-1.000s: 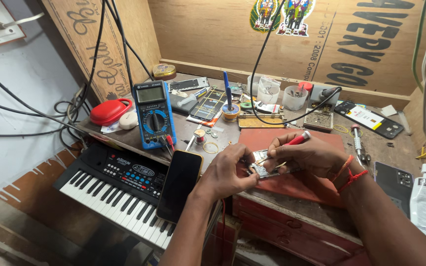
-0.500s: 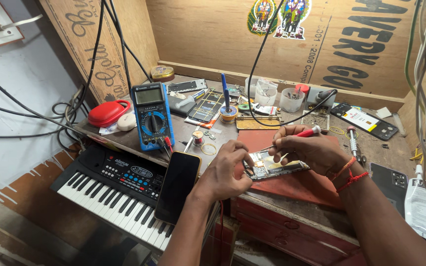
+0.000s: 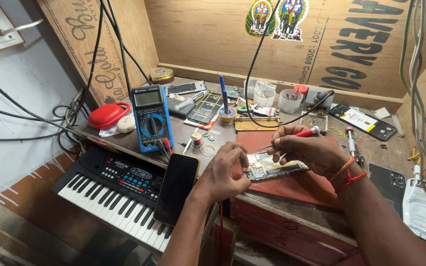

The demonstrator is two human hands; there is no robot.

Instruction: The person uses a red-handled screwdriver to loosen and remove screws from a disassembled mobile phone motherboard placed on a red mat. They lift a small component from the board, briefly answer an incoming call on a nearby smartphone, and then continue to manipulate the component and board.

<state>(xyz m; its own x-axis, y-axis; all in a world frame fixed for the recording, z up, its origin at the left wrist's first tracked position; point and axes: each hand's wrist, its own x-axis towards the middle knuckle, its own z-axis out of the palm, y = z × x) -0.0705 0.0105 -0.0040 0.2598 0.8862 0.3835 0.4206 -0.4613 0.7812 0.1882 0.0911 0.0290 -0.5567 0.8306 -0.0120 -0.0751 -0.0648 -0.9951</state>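
Note:
An opened phone [image 3: 272, 168] with its circuit board showing lies on a red mat [image 3: 292, 189] at the bench's front edge. My left hand [image 3: 225, 170] pinches the phone's left end and steadies it. My right hand [image 3: 307, 149] rests over the phone's right half and grips a red-handled screwdriver [image 3: 292, 136]. The thin metal tip points left and down toward the board near my left fingertips.
A blue multimeter [image 3: 152, 118] leans at the left, with a black phone [image 3: 176, 187] propped over a small keyboard [image 3: 112, 189] below it. Plastic cups [image 3: 290, 101], a solder spool [image 3: 227, 115], another screwdriver [image 3: 352, 141] and phones [image 3: 363, 121] crowd the back. Cables hang on both sides.
The phone has been lowered from in front of me onto the red mat. Both hands came down with it, and the screwdriver tip now points at the board.

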